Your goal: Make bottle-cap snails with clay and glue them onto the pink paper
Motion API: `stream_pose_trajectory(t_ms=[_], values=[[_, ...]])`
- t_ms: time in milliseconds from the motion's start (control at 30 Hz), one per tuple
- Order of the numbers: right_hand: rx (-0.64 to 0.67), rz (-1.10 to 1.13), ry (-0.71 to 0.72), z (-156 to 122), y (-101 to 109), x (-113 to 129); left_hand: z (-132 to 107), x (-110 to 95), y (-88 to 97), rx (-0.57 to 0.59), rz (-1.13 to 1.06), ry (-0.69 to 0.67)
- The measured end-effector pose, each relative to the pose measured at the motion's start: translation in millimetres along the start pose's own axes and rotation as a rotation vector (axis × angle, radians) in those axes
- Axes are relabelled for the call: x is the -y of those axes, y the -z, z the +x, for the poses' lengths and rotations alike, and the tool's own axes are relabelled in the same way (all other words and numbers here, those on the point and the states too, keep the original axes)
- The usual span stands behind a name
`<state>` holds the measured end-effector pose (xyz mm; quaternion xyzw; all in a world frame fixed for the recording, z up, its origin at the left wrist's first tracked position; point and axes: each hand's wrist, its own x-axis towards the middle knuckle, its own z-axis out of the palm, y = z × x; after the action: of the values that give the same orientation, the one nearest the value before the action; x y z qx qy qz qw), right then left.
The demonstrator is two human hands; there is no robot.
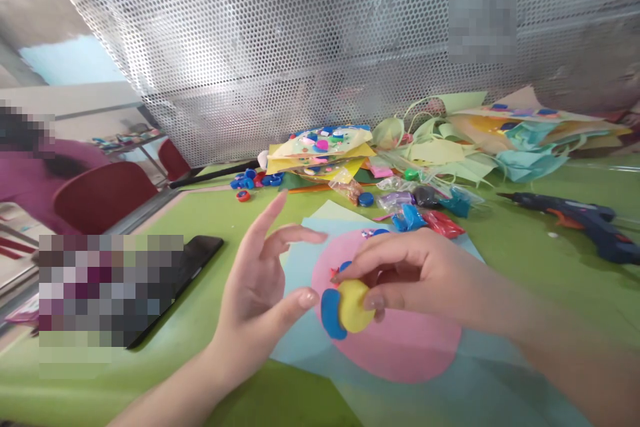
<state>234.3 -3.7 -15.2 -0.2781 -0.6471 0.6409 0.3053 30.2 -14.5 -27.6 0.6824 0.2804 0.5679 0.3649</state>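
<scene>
My right hand (400, 273) pinches a rounded lump of yellow modelling clay (354, 310). A curved blue piece (332, 315) sits against the lump's left side; whether it is clay or a bottle cap I cannot tell. My left hand (267, 280) is open just to the left, thumb and forefinger apart, with the thumb tip near the blue piece. Below both hands lies a pink paper oval (405, 357) on light blue paper (300, 340). Blue and red bits (345, 268) rest on the oval, partly hidden by my right hand.
Bags of coloured clay (440, 223) and blue bottle caps (247, 179) lie behind the paper. A glue gun (585, 217) rests at right, a dark phone (195, 263) at left. Decorated paper pieces (320, 153) pile up before a perforated metal panel (300, 33). A person (30, 173) sits far left.
</scene>
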Motion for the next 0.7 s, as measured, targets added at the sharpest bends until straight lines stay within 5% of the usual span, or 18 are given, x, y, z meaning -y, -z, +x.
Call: stream_pose_trajectory(t_ms=[233, 533, 700], values=[[0.004, -0.012, 0.012, -0.7, -1.2, 0.7, -1.2, 4.3, -1.9, -0.046, 0.066, 0.051], [0.002, -0.045, 0.009, 0.0, -1.9, 2.8, -0.2, -0.7, -1.1, 0.153, -0.015, -0.037], [-0.011, -0.08, -0.005, 0.8, -2.6, 3.7, 0.7, -2.3, -2.9, 0.142, -0.008, -0.043]])
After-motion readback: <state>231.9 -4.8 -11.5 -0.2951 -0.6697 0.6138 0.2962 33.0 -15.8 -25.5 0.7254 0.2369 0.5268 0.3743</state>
